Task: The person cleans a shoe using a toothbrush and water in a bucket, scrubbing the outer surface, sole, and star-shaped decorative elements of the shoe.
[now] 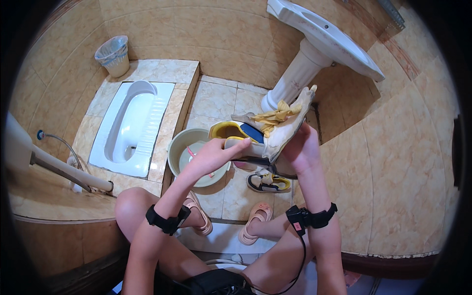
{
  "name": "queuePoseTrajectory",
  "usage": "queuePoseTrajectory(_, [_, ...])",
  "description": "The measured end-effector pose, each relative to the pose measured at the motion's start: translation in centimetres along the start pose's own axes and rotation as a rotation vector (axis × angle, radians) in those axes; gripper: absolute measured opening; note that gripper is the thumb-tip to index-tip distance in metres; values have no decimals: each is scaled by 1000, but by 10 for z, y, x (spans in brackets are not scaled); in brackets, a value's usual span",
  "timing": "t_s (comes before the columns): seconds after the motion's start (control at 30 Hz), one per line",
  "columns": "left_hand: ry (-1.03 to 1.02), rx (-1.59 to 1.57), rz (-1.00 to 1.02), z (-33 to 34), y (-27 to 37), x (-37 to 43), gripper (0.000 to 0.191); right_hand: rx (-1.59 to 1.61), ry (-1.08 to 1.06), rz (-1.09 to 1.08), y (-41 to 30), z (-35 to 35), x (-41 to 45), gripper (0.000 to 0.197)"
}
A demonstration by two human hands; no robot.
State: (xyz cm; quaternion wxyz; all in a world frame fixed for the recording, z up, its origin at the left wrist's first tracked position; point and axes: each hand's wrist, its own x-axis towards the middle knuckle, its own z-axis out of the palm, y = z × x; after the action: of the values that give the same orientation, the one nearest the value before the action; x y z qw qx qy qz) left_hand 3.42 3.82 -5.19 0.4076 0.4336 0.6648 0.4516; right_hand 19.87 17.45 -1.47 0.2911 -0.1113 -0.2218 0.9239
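Between my hands, above the floor, is a shoe with a yellow lining, a blue patch and yellow laces; its pale tongue is spread wide. My left hand grips the heel side, thumb on the collar's rim. Behind the shoe's front part, my right hand supports it, its fingers partly hidden. A second shoe, dark and beige with yellow lining, rests on the tiles below. Beside them on the left stands a pale plastic basin with a pink-handled item in it, partly hidden by my left forearm.
A squat toilet is set in a raised tiled step at the left, with a lined waste bin at its far corner. A pedestal sink stands at the back right. A pipe runs along the left wall.
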Motion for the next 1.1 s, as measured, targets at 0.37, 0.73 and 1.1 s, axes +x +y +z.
queuePoseTrajectory(0.37, [404, 492, 114, 12, -12, 10, 34, -236, 58, -4, 6, 14, -7, 41])
queuePoseTrajectory(0.73, [60, 245, 453, -11, 13, -17, 92, -43, -319, -42, -25, -18, 0, 53])
queuePoseTrajectory(1.1, [153, 349, 725, 23, 18, -20, 89, -261, -229, -66, -35, -22, -5, 44])
